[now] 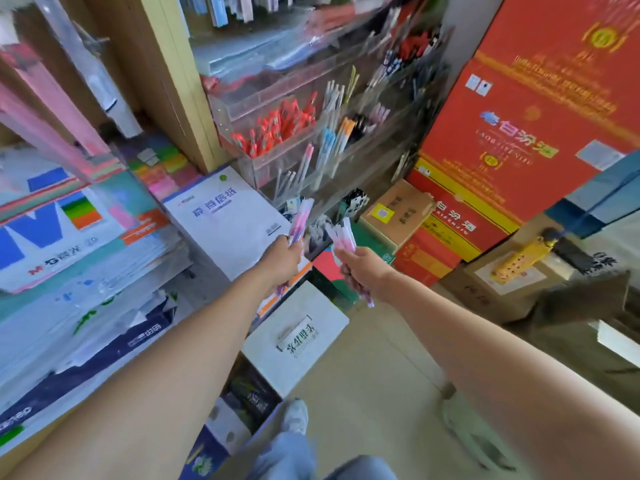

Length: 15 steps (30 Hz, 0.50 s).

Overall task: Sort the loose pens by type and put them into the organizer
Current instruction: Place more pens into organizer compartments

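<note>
My left hand (pixel 281 262) grips a small bunch of pink-and-white pens (pixel 302 216) that point up toward the organizer. My right hand (pixel 363 270) grips a second bunch of similar pink-and-white pens (pixel 343 234), their tips sticking out below the fist. Both hands are held side by side just below and in front of a clear acrylic tiered organizer (pixel 263 169). Its compartments hold red pens (pixel 277 128), pastel blue and orange pens (pixel 337 140) and several white ones (pixel 334 91). The view is motion-blurred.
Stacks of paper packs and notebooks (pixel 221 220) lie on the shelf at the left. Large red cartons (pixel 519 133) and brown boxes (pixel 398 213) stand at the right. A white box (pixel 294 337) sits on the floor below my hands, near my shoe (pixel 294 415).
</note>
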Motion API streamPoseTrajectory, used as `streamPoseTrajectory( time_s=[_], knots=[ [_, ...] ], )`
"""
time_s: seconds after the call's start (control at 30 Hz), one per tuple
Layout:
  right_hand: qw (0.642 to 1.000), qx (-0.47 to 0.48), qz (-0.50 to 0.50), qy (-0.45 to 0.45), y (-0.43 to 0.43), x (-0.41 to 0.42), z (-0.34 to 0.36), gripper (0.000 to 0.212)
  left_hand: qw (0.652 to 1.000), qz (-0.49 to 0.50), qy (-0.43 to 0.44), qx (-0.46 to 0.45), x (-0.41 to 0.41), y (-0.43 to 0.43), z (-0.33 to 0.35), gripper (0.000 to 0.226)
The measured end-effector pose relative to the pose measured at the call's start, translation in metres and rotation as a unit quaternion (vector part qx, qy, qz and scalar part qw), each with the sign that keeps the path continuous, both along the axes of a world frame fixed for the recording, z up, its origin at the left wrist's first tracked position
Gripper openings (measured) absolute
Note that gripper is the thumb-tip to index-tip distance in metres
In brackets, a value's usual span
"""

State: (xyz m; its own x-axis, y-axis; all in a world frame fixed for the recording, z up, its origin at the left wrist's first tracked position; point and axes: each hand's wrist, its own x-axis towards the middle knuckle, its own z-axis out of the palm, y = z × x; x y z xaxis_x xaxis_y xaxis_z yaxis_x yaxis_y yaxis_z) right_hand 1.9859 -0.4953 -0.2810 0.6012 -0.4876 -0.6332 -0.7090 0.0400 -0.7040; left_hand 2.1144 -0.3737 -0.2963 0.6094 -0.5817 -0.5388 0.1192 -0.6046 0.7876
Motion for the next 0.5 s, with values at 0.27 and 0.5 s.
streamPoseTrajectory(
  time_s=[0.27, 0.5],
  knots=[
    [0.998, -0.015, -0.061, -0.025, -0.129, 0.040, -0.005, 0.037, 1.000, 0.005, 0.012, 0.008, 0.027, -0.120, -0.006, 0.036],
    [0.999, -0.023, 0.023, -0.014, -0.247, 0.079, -0.007, 0.027, 0.997, 0.062, -0.029, 0.021, 0.039, -0.216, -0.006, 0.021]
  ],
)
